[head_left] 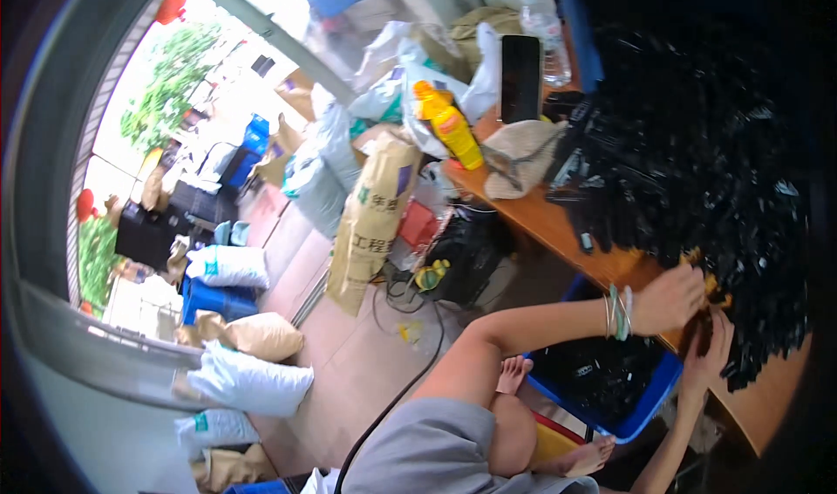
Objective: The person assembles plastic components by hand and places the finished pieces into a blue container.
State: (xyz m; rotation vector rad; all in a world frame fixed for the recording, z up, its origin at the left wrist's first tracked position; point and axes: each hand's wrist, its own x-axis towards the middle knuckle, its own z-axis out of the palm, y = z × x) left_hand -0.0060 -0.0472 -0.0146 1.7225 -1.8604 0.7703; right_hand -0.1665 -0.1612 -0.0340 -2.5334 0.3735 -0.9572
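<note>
A large pile of glossy black plastic pieces [680,145] covers much of the orange-brown wooden table [571,241]. My left hand [667,300], with bracelets on its wrist, is at the near edge of the pile, its fingers curled closed. Close beside it, my right hand [711,347] is bent at the table's edge, thumb and fingers drawn together. Whatever the fingertips hold is too small and hidden to name. Below both hands stands a blue bin [534,388] with more black pieces [602,372] inside.
A yellow bottle [452,129], a dark phone [520,77], a clear bottle [547,36] and a beige cloth [523,158] lie toward the table's far end. Tan sacks [370,224] and white sacks [253,379] stand across the floor. A black cable [410,385] runs beside my leg.
</note>
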